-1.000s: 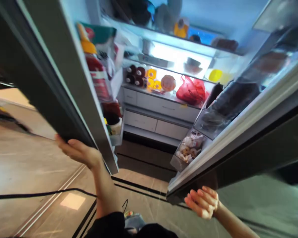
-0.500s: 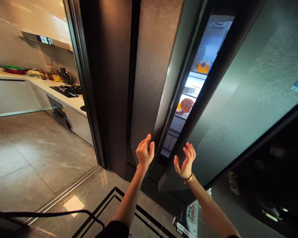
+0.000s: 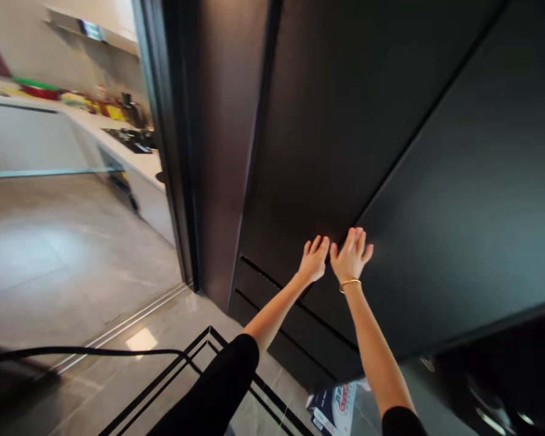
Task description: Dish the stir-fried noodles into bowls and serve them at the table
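Observation:
Two dark refrigerator doors, the left door (image 3: 340,115) and the right door (image 3: 472,200), stand closed with a thin seam between them. My left hand (image 3: 314,259) lies against the left door near the seam, fingers stretched out. Just right of it, my right hand (image 3: 350,254) is spread over the seam and the right door's edge, a gold bracelet (image 3: 349,284) on the wrist. Both hands are open and hold nothing. The inside of the refrigerator is hidden. Dark drawer fronts (image 3: 290,327) sit below the doors.
A printed box (image 3: 333,409) stands on the tiled floor at the refrigerator's foot. A black cable (image 3: 95,351) crosses the lower left. Past a dark door frame (image 3: 168,145), a kitchen counter (image 3: 86,118) holds a stove (image 3: 131,139) and several items.
Both doors have swung shut, covering the lit shelves that showed between them. My hands have moved forward and closer together and now rest on the doors.

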Tool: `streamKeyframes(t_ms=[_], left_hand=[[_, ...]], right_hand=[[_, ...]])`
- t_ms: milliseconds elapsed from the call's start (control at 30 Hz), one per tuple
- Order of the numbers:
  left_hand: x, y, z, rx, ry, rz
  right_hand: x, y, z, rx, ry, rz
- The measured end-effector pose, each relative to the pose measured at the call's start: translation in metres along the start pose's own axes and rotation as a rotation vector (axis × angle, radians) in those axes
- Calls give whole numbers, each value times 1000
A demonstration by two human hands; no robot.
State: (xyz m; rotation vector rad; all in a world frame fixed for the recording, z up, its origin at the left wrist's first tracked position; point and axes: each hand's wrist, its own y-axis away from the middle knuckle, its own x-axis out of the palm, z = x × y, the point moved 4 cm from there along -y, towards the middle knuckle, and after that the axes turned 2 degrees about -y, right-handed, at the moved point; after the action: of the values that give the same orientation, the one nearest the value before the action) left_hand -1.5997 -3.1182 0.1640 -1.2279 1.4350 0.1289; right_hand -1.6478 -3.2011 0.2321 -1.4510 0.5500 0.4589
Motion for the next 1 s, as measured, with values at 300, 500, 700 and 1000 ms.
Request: streamKeyframes(t_ms=[300,500,700,1000], left_hand=[[-55,19,101,290,201,70],[-131,125,353,-14,515,179],[-215,166,567,-480,560,-10],[-312,137,868,-701,499,-221]], right_hand=[[39,12,75,256,-389,-323],[192,95,281,103,-880,14],[315,105,494,224,-1081,765],[502,-23,777,129,-1370,1050]])
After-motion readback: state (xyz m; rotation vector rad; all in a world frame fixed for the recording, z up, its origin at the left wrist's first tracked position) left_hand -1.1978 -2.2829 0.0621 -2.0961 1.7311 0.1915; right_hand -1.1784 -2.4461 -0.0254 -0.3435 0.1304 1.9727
